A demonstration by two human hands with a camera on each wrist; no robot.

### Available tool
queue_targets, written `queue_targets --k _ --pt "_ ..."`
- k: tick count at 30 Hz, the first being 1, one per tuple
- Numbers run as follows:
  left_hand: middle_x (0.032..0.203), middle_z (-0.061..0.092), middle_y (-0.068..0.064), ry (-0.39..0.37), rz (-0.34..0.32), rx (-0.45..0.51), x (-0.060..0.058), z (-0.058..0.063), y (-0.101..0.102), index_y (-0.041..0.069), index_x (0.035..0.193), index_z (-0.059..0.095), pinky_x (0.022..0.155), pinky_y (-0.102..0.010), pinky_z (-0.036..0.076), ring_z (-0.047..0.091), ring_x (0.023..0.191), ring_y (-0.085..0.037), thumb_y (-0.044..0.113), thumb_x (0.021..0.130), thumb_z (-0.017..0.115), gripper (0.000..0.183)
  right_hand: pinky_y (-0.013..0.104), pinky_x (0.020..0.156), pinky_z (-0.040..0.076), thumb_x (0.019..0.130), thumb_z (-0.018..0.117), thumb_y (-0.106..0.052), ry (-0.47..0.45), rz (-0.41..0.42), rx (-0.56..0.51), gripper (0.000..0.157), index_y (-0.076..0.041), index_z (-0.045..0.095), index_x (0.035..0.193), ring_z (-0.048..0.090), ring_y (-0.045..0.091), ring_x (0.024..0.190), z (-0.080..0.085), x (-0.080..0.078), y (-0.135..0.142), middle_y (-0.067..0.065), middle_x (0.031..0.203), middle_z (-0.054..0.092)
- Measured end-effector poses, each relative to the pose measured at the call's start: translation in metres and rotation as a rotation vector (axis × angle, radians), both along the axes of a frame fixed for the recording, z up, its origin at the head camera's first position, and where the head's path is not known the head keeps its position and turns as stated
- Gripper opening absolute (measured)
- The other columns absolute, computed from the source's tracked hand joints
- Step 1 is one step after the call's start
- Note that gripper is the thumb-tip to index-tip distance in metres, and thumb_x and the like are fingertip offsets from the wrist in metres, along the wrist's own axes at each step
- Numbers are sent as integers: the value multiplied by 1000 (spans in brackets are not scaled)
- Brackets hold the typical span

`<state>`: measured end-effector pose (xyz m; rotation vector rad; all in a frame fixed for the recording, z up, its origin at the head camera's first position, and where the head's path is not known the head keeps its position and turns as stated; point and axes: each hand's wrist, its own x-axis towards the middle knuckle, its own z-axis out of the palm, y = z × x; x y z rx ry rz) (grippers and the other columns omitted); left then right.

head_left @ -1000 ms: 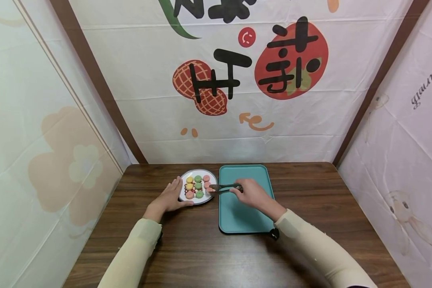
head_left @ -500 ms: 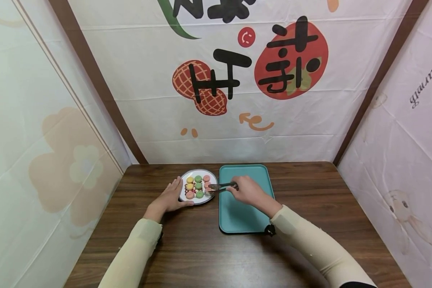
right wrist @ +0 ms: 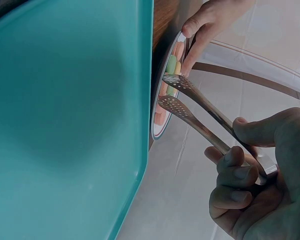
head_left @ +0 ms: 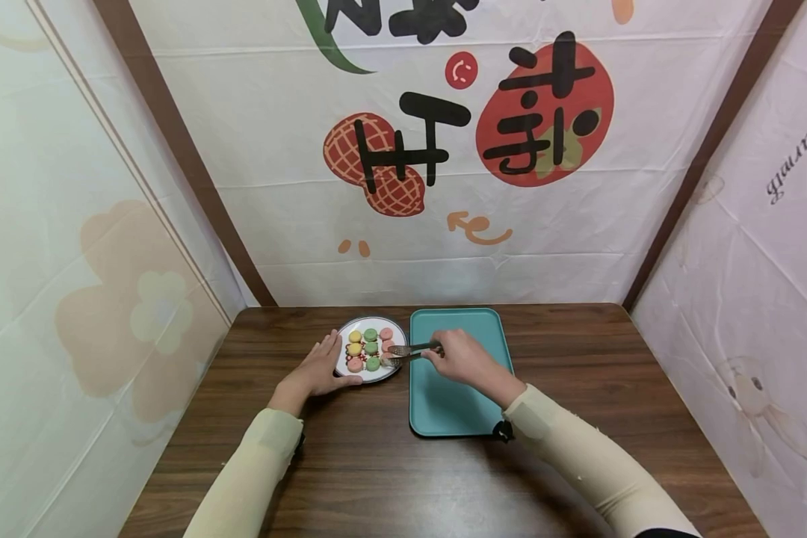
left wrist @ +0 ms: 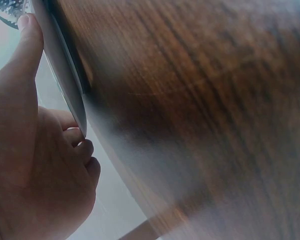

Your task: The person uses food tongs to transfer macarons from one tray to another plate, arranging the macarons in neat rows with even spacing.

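A white oval plate with a dark rim line carries several macarons: yellow, green and pink. Along its left edge rests my left hand, fingers extended, thumb at the near rim; in the left wrist view the thumb lies against the plate's edge. My right hand holds metal tongs with perforated ends, thumb on one arm and curled fingers on the other. The tong tips stand apart around a pink macaron at the plate's right side, partly hiding it.
A teal rectangular tray lies right of the plate, under the right hand and tongs. Both stand on a dark wooden table. Printed white cloth walls rise behind the table and on both sides.
Over the last second the right hand and tongs have shifted slightly left, bringing the tips further over the pink macaron. The left hand and plate look nearly unchanged.
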<state>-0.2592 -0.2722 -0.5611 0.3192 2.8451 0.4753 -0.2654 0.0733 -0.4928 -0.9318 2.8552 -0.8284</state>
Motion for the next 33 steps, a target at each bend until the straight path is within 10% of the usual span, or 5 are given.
queue_targets --k 33 --pt "176 2 -30 -7 10 -5 1 2 3 -11 167 9 134 -56 10 6 164 -46 70 96 69 123 25 51 47 106 72 -28 33 1 15 21 -7 75 102 56 8 59 -2 -2 -5 -3 79 68"
